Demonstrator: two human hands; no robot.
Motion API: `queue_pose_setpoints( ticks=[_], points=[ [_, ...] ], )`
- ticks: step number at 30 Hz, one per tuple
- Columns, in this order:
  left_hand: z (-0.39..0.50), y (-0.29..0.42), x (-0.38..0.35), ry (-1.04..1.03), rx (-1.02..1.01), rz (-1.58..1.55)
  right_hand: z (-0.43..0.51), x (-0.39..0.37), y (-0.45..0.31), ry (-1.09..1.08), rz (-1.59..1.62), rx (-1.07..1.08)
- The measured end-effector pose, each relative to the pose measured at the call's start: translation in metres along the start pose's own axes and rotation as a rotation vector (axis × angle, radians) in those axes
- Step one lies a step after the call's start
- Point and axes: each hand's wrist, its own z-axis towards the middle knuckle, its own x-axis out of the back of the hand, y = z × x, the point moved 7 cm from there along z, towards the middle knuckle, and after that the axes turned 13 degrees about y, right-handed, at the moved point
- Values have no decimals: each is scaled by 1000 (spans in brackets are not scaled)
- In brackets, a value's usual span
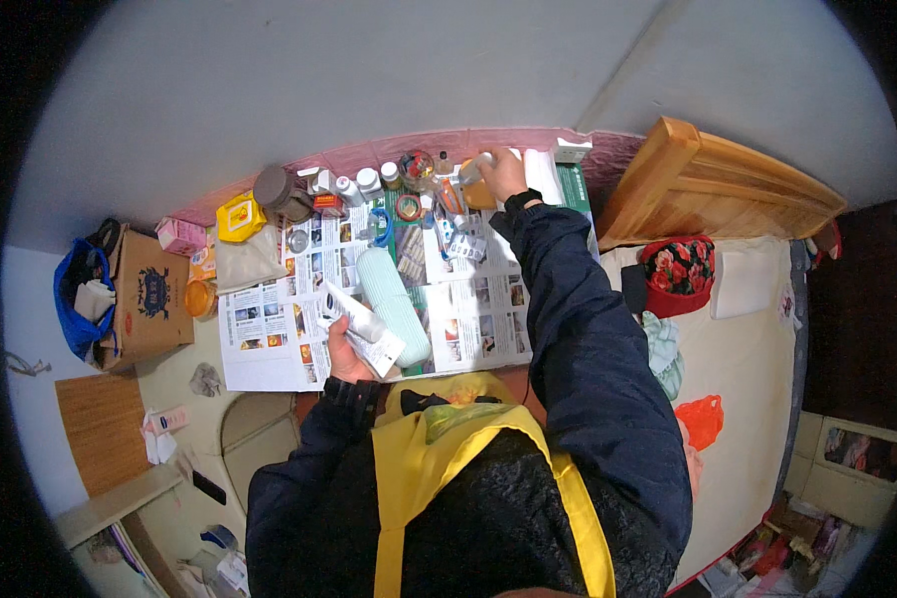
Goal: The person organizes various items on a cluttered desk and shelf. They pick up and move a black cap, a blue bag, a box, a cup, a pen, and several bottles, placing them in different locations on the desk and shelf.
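Note:
My left hand (348, 359) grips a white squeeze tube (364, 329) with dark printing, near the front edge of the table. A second white item may lie in the same hand, but the overlap hides this. Just right of the tube rests a ribbed, mint-green long case (393, 303). At the back of the table, my right hand (504, 176) is closed around a pale, translucent bottle (476, 168), its lower part close to an orange-brown item (480, 196). White boxes or packs (541, 178) stand to the right of that hand. Printed sheets (486, 299) cover the tabletop.
White bottles (368, 180), a jar of small items (417, 166), tape rolls (408, 207) and a blister pack (466, 247) crowd the back. Left are a yellow wipes pack (240, 218) and a cardboard box (153, 291). A wooden headboard (725, 190) and bed (740, 359) adjoin right.

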Motion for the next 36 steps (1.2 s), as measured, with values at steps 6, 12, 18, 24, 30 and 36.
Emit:
queue_pose_setpoints(
  ticks=[6, 12, 18, 24, 30, 36],
  points=[
    [19, -2, 6, 0, -59, -8, 41, -21, -1, -142, -160, 90],
    [18, 5, 9, 84, -118, 24, 62, -40, 6, -211, -186, 203],
    [14, 17, 25, 21, -159, 11, 66, -37, 10, -99, -233, 290],
    [21, 34, 35, 90, -193, -9, 56, -15, 9, -9, -147, 120],
    [8, 86, 47, 164, -389, -42, 23, 14, -43, 23, 72, 79],
    [0, 93, 61, 58, -365, -85, -79, -24, -135, -470, 393, 16]
  ],
)
